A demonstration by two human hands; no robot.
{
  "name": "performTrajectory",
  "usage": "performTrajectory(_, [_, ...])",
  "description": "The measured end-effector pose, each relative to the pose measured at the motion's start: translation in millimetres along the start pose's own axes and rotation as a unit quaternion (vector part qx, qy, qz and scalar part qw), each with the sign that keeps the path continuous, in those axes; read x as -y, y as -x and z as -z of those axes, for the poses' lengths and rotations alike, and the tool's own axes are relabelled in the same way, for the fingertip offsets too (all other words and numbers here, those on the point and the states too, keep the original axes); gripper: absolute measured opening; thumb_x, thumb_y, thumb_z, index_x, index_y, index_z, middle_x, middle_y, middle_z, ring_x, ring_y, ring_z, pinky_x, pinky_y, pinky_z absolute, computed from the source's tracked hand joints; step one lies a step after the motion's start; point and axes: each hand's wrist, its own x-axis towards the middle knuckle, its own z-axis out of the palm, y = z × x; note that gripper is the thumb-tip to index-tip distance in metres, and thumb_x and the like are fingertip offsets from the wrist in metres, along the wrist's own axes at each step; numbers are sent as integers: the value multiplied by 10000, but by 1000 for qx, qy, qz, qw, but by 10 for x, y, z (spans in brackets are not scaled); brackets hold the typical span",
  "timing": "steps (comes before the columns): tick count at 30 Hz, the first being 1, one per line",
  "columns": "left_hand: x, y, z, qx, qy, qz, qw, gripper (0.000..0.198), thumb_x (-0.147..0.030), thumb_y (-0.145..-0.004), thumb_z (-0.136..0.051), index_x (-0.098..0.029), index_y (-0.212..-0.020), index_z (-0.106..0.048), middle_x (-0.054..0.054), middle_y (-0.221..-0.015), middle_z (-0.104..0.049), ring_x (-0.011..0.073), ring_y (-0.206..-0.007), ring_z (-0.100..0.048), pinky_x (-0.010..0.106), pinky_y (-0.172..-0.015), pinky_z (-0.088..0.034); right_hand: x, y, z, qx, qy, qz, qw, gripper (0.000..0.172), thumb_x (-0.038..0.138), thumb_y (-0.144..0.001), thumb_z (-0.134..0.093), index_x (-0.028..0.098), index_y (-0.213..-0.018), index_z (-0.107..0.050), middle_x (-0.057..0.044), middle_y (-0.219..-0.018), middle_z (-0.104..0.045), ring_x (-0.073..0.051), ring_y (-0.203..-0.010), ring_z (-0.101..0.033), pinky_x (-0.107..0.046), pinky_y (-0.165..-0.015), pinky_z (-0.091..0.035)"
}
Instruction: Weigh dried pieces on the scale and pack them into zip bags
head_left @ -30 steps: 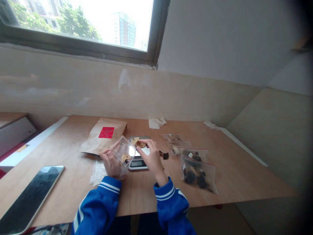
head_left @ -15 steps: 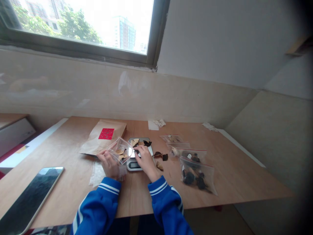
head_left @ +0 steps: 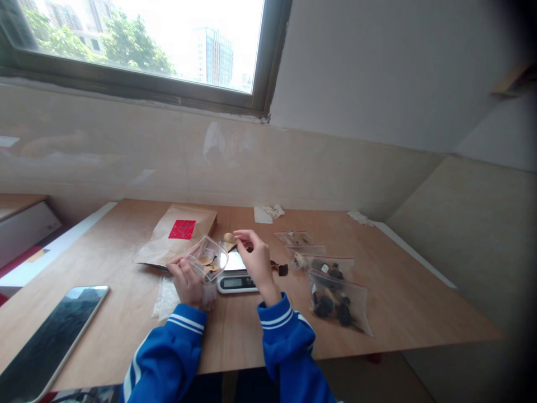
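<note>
At twelve o'clock, my right hand (head_left: 255,258) pinches a dried slice (head_left: 229,242) over a digital scale (head_left: 233,263); my left hand (head_left: 188,282) holds a clear bag (head_left: 210,252) at eleven. I'd pinch lightly, bag steady.

right fingers (head_left: 247,235) raised, now at dried slice (head_left: 229,239)

Bright blue on sleeves (head_left: 168,355), twin white stripes round cuffs (head_left: 187,320); light brown on paper bag (head_left: 170,247), speckled red on square label (head_left: 182,229); white on scale (head_left: 233,274), black round display (head_left: 232,283); pale tan on dried slices (head_left: 210,270), colourless on bag (head_left: 218,257) about them; red line along zip bags (head_left: 353,298), black on lumps (head_left: 325,307) inside; black on phone screen (head_left: 54,336); warm brown on tabletop (head_left: 398,302).
</note>
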Motion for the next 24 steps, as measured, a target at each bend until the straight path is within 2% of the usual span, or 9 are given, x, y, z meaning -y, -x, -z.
performTrajectory(2, [24,-1,3,2,0,-4,1000,250,-427,-918,-331,-191,-931,-413,74,-851,-589,192,-737,-603,346,-652,-468,127,-40,-2,54,-8,36,998,201,224,-861,-484,225,-985,-642,-13,-939,-704,-155,-855,-652,-267,-775,-509])
performTrajectory(4, [42,-1,6,7,1,-6,1000,256,-426,-918,-334,-186,-941,-417,68,-839,-583,187,-727,-600,341,-650,-466,126,-69,-25,64,22,57,996,216,207,-866,-465,235,-958,-659,-6,-943,-702,-161,-903,-636,-285,-824,-491])
performTrajectory(8, [74,-6,13,12,7,-8,1000,251,-426,-921,-333,-192,-946,-421,74,-876,-584,186,-754,-599,346,-666,-468,-228,-99,-129,23,122,48,991,301,104,-841,-404,176,-981,-662,-74,-1032,-676,-189,-1029,-584,-336,-928,-443])
performTrajectory(11, [104,-5,7,13,21,-4,1000,261,-436,-916,-344,-192,-946,-430,74,-889,-586,188,-772,-604,353,-676,-479,-543,-105,-226,56,211,55,974,341,98,-828,-440,126,-1116,-619,-134,-1225,-597,-229,-1207,-474,-395,-1016,-360])
performTrajectory(13, [123,4,-5,9,30,-1,1000,277,-444,-911,-350,-185,-955,-440,78,-897,-592,190,-784,-613,357,-683,-488,-661,-107,-279,92,267,60,957,362,130,-834,-479,140,-1179,-586,-128,-1276,-567,-257,-1269,-406,-442,-1043,-296])
performTrajectory(16, [142,25,-28,1,42,-2,999,308,-448,-910,-340,-172,-991,-450,96,-929,-611,202,-827,-631,375,-720,-497,-695,-111,-332,134,330,50,933,309,186,-850,-513,190,-1147,-596,-92,-1200,-617,-276,-1251,-404,-475,-1041,-232])
performTrajectory(18, [147,38,-38,-3,45,-7,999,326,-451,-909,-326,-170,-1016,-452,111,-955,-619,217,-862,-637,390,-743,-497,-666,-112,-351,142,353,43,924,247,207,-861,-521,205,-1090,-613,-83,-1125,-645,-264,-1192,-438,-455,-1019,-235])
performTrajectory(24, [131,43,-12,-10,29,-33,999,361,-472,-898,-322,-161,-1028,-452,136,-980,-610,254,-904,-632,422,-737,-496,-573,-106,-338,152,337,60,927,160,297,-876,-544,209,-976,-633,-82,-980,-645,-248,-1000,-513,-419,-901,-339])
